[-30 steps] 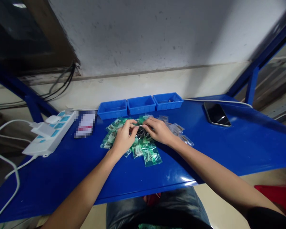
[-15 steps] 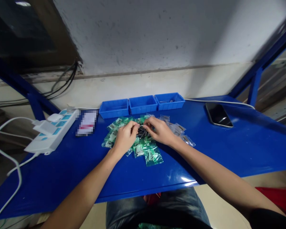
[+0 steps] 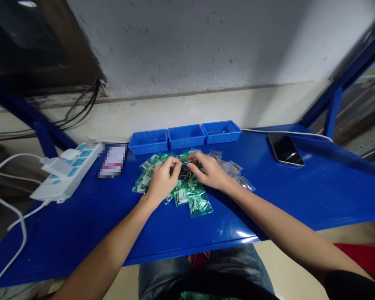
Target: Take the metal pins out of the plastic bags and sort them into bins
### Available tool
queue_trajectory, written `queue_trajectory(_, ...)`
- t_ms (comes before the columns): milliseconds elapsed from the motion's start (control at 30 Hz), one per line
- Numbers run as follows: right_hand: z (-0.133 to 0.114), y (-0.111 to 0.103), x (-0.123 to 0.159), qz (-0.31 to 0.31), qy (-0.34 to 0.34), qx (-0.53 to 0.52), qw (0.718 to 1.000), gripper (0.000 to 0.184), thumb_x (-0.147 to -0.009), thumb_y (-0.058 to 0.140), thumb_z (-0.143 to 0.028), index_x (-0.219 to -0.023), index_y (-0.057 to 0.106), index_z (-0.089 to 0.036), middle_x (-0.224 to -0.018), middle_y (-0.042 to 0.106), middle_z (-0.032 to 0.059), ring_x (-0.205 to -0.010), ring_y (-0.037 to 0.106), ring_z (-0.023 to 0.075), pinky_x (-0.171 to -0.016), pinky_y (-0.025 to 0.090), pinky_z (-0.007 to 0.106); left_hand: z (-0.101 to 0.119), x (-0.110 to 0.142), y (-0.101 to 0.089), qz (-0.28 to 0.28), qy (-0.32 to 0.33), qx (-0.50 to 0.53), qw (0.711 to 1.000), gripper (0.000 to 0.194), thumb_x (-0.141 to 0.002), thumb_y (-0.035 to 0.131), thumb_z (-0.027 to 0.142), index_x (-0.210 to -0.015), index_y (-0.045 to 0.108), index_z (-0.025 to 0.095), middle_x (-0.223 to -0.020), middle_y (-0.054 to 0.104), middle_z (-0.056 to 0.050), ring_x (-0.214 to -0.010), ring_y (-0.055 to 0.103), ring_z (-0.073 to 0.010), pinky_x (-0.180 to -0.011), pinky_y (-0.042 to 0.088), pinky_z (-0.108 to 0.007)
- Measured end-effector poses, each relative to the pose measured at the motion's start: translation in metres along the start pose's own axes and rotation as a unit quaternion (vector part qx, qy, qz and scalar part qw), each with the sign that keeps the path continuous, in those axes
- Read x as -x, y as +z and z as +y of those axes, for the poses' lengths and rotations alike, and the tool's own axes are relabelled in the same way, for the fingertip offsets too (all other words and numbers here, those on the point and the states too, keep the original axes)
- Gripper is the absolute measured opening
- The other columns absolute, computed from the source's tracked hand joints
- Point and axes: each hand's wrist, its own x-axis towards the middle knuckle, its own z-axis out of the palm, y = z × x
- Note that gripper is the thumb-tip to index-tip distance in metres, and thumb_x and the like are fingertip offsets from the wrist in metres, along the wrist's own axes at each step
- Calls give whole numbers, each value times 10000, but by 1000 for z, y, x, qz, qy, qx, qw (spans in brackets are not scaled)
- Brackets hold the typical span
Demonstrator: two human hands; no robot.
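My left hand (image 3: 164, 177) is closed in a pinch on one end of a thin metal screw-like piece (image 3: 186, 162). From the other side, my right hand (image 3: 208, 168) pinches the same piece between thumb and fingers; its exact kind is too small to tell. Just below the fingertips lies a pile of dark, slender metal pieces (image 3: 186, 172), partly covered by my hands. Around it are several small green-tinted bags (image 3: 200, 204) with metal parts and white pieces inside. Clear bags (image 3: 245, 182) with metal parts lie to the right of my right hand.
Three blue bins (image 3: 186, 137) stand in a row by the wall; the right one holds a few thin metal pieces. A phone (image 3: 286, 150) lies at the right. On the left are a white power strip (image 3: 65, 177) with cables and a blurred card (image 3: 113, 161) on the blue table (image 3: 96, 225).
Both hands stay almost in place over the pile, still pinching. The piece between the fingertips looks slightly turned and darker. The whole view has shifted very slightly.
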Motion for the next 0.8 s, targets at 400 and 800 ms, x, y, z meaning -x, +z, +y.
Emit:
queue_trajectory(400, 3, 3, 0, -4, -7, 7, 1000, 182, -940, 366, -292, -902, 505, -181, -789, 574, 41, -656, 512, 145, -614, 387, 271, 1, 1, 1, -10, -5, 24, 1000, 107, -902, 459, 270, -930, 523, 189, -556, 468, 63, -455, 431, -84, -483, 324, -207)
queue_trajectory(800, 2, 2, 1, -7, 15, -5, 1000, 195, -927, 401, -318, -1036, 487, -181, -823, 596, 45, -701, 553, 157, -640, 409, 277, 0, 1, 0, -4, 14, -10, 1000, 165, -904, 449, 274, -794, 534, 185, -539, 467, 56, -455, 440, -87, -476, 316, -209)
